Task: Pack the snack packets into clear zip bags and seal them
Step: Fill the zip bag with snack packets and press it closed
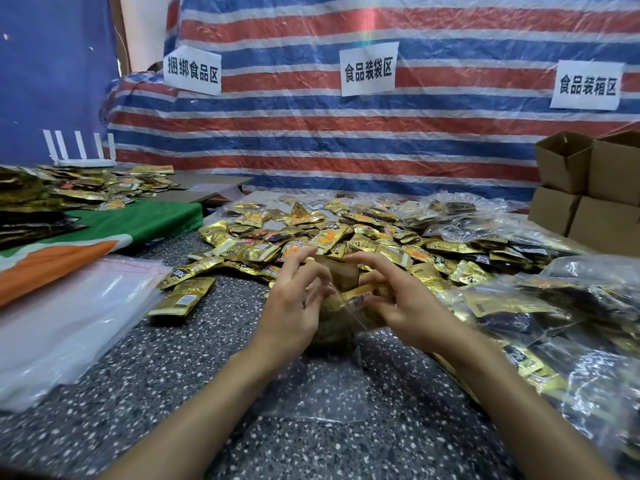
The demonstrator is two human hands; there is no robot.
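Only bare hands and forearms show of the person. The left hand (pixel 294 306), just left of the clear zip bag (pixel 332 330), and the right hand (pixel 405 306), just right of it, have long, slender fingers and smooth backs with knuckles faintly marked. The left forearm (pixel 207 410) and the right forearm (pixel 512 403), nearer than the bag, are slim and unclothed all the way to the lower edge of view

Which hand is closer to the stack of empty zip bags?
Left. The left hand holds the side of the partly filled zip bag facing the stack of empty zip bags; the right hand grips its far side, farther away.
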